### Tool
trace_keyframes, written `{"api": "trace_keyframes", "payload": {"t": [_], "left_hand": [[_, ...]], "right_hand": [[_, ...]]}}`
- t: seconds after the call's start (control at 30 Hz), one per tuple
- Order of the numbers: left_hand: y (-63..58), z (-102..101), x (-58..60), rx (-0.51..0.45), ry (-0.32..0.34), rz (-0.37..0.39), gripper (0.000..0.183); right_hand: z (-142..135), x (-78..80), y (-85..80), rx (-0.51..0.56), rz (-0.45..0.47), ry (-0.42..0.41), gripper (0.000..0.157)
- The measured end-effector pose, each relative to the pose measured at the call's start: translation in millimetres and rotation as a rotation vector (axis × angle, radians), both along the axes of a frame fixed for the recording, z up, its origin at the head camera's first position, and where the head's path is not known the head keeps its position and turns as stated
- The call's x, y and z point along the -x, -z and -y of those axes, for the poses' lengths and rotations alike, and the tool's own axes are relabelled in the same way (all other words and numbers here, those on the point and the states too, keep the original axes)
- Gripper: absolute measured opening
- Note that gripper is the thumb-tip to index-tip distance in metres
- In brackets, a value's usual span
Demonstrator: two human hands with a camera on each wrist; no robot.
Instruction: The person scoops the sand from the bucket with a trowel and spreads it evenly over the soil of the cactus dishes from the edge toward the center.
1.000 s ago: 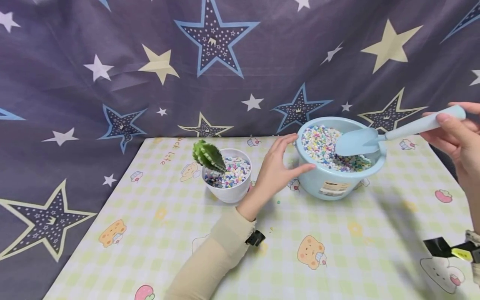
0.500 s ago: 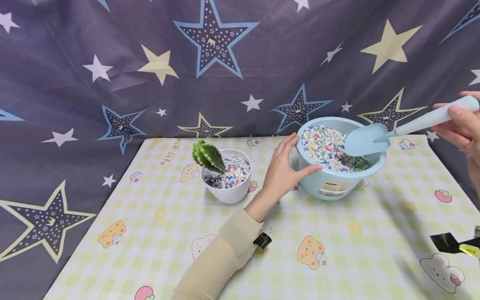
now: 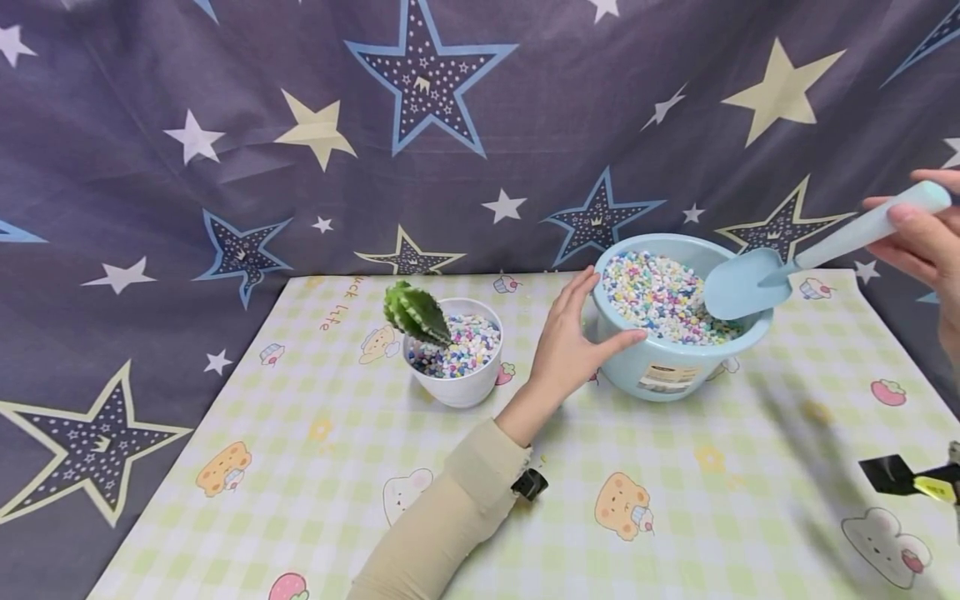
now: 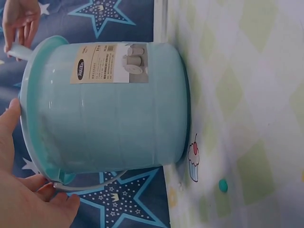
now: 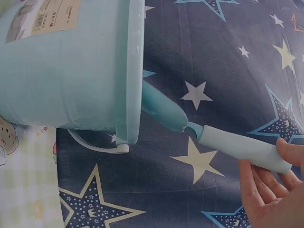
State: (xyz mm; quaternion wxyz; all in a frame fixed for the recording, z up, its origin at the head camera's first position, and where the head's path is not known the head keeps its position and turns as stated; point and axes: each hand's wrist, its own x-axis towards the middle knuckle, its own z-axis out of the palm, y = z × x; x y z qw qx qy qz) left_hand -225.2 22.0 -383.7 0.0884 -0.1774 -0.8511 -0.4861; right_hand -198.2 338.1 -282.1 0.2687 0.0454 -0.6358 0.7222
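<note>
A light blue bucket holds many small multicoloured beads. My left hand grips its left side, thumb along the front rim and fingers on the outer left. In the left wrist view those fingertips lie beside the wire bail at the rim. Between thumb and fingers, my right hand holds the pale handle of a light blue garden trowel. The trowel's blade slopes down inside the bucket's right side, over the beads. How deep its tip sits is hidden. The right wrist view shows the handle pinched near its end.
A white pot with similar beads and a leaning green cactus stands left of the bucket. A checked cloth covers the table. A loose green bead lies on it. A dark star-patterned curtain hangs behind.
The trowel and my right hand have shifted to the right, bringing the blade near the bucket's right rim. My left hand has slid slightly right along the bucket. Bucket and pot stay put.
</note>
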Motion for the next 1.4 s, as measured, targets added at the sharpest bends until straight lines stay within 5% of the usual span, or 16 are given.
{"api": "trace_keyframes", "payload": {"t": [0.23, 0.43, 0.6, 0.73, 1.07, 1.4], "left_hand": [[0.0, 0.6, -0.5, 0.008, -0.01, -0.008, 0.09], [-1.4, 0.8, -1.5, 0.014, -0.017, 0.002, 0.091], [-2.5, 1.0, -1.4, 0.027, -0.02, 0.015, 0.091], [-2.9, 1.3, -1.4, 0.046, -0.024, 0.018, 0.092], [-3.7, 0.8, -1.5, 0.077, -0.031, 0.006, 0.092], [-4.2, 1.2, -1.0, 0.087, -0.038, 0.0, 0.092]], "right_hand": [[9.2, 4.6, -0.6, -0.008, -0.033, 0.049, 0.033], [17.6, 9.8, -2.6, -0.205, -0.037, 0.203, 0.034], [24.2, 12.3, -2.8, -0.291, -0.122, 0.192, 0.034], [26.6, 14.1, -1.3, -0.262, -0.131, 0.149, 0.035], [13.2, 21.9, 20.7, 0.095, -0.144, -0.121, 0.025], [4.2, 24.4, 28.7, 0.176, 0.046, -0.138, 0.023]]}}
